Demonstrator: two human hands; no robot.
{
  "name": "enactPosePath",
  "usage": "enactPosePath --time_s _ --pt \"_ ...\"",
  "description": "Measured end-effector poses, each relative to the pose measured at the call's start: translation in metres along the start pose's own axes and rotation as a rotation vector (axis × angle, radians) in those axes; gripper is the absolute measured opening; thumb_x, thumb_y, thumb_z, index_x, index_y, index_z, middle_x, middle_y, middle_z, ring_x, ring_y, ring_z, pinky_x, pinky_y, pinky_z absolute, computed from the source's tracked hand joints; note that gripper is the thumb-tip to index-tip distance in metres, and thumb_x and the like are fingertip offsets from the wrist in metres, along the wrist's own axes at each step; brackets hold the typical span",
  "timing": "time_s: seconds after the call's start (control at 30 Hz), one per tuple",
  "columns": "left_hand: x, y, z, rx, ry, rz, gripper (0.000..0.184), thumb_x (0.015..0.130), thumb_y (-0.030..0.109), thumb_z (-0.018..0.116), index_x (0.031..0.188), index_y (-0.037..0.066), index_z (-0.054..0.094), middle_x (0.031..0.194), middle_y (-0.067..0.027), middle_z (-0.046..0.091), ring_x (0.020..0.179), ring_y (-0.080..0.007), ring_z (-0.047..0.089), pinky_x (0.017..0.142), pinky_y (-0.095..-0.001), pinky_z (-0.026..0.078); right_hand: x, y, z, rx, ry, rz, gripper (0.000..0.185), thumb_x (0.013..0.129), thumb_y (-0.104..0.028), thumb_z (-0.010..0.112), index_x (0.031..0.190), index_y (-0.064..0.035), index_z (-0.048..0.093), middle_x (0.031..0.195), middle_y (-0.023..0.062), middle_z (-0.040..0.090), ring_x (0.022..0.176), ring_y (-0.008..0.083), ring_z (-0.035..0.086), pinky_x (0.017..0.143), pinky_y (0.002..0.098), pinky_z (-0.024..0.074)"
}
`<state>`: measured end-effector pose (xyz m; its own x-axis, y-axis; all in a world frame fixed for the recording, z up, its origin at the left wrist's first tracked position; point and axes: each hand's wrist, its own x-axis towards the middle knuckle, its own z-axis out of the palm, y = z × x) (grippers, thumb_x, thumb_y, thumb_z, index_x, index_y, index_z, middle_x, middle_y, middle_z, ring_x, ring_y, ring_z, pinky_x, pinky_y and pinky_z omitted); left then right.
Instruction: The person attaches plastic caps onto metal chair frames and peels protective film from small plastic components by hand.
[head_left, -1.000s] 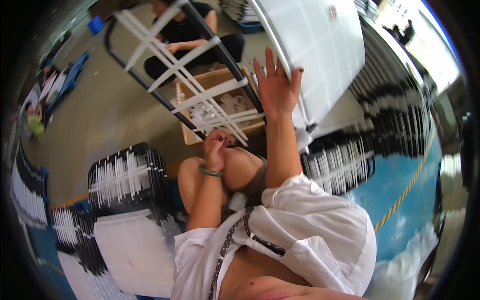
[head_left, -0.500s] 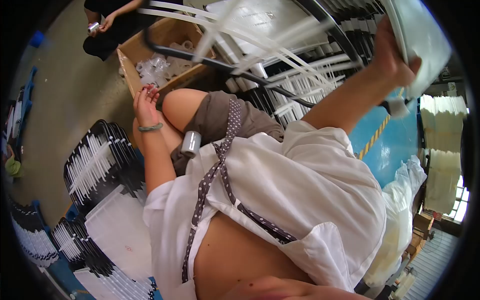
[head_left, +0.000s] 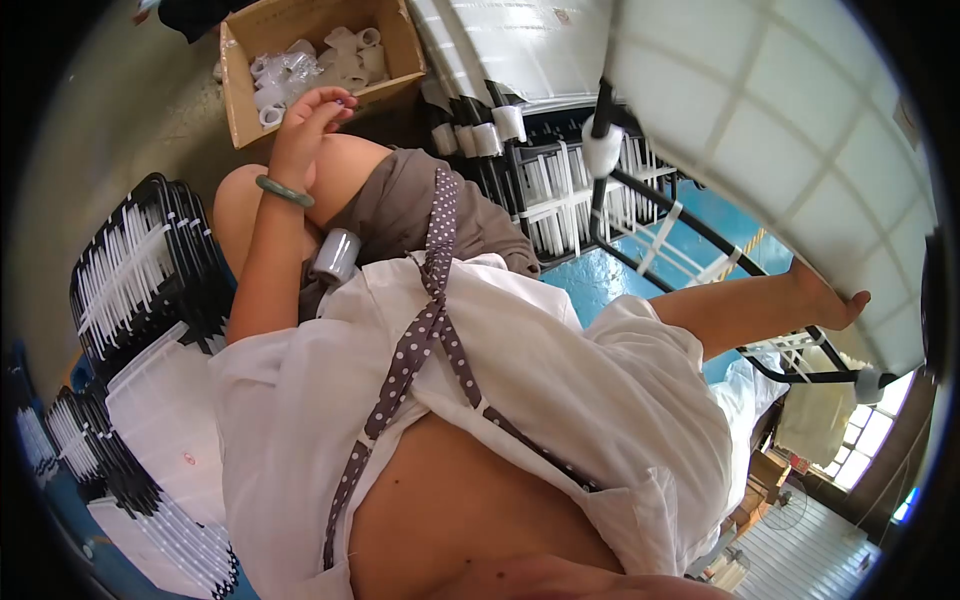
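My left hand (head_left: 312, 115), with a green bangle at the wrist, hangs above my knee beside the cardboard box. Its fingers are loosely bent, and nothing shows in them. On the right, my right hand (head_left: 832, 303) grips the lower edge of a large whitish panel (head_left: 770, 120) with a grid of lines showing through; some fingers are hidden behind it. The panel belongs to a black tube frame (head_left: 690, 222) with white straps, raised and tilted. A white wrap covers a frame corner (head_left: 601, 150). A shiny roll of clear film or tape (head_left: 337, 254) rests on my lap.
The cardboard box (head_left: 240, 95) holds several whitish rings (head_left: 345, 62) and crumpled plastic. Stacked black frames with white straps (head_left: 150, 270) stand at left, above pale panels (head_left: 170, 410). More wrapped frames (head_left: 570, 195) are stacked ahead. White plastic sheeting (head_left: 745, 395) hangs at right.
The frame with its panel has swung right and down, and my right hand has moved lower with it. My left hand's fingers have bent over. The view has shifted; the other person is mostly out of it.
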<state>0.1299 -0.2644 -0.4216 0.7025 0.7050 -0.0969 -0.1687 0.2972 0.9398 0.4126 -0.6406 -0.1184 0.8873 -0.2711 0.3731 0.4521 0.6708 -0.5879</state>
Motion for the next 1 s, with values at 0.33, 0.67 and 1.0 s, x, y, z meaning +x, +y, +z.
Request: enactPosePath --time_s 0.33,0.67,1.0 --pt "-0.027 -0.065 0.157 0.075 -0.441 0.013 0.056 0.081 0.029 0.066 0.125 0.002 0.043 0.113 -0.0074 0.056 0.096 -0.0141 0.052 0.078 -0.0256 0.044 -0.018 0.050 0.003 -0.427 0.085 0.097 0.041 0.079 -0.028 0.056 0.113 -0.0053 0.053 0.112 0.0092 0.055 0.101 0.0280 0.053 0.087 0.0428 0.0434" --pt "-0.023 -0.096 0.153 -0.217 -0.365 -0.226 0.032 0.087 0.011 0.055 0.115 0.004 0.040 0.098 -0.0075 0.057 0.080 -0.0141 0.057 0.069 -0.0228 0.046 -0.004 0.177 -0.050 -0.141 -0.077 0.566 0.040 0.079 -0.017 0.050 0.116 -0.0012 0.049 0.113 0.0147 0.056 0.102 0.0325 0.055 0.090 0.0449 0.0453" --pt "0.042 -0.057 0.159 -0.024 -0.251 -0.148 0.032 0.088 0.025 0.058 0.107 0.003 0.044 0.096 -0.0055 0.060 0.078 -0.0137 0.062 0.060 -0.0213 0.048 0.056 0.291 -0.084 -0.013 0.117 0.759 0.032 0.074 -0.019 0.052 0.102 -0.0026 0.053 0.101 0.0126 0.058 0.092 0.0307 0.057 0.087 0.0461 0.0459"
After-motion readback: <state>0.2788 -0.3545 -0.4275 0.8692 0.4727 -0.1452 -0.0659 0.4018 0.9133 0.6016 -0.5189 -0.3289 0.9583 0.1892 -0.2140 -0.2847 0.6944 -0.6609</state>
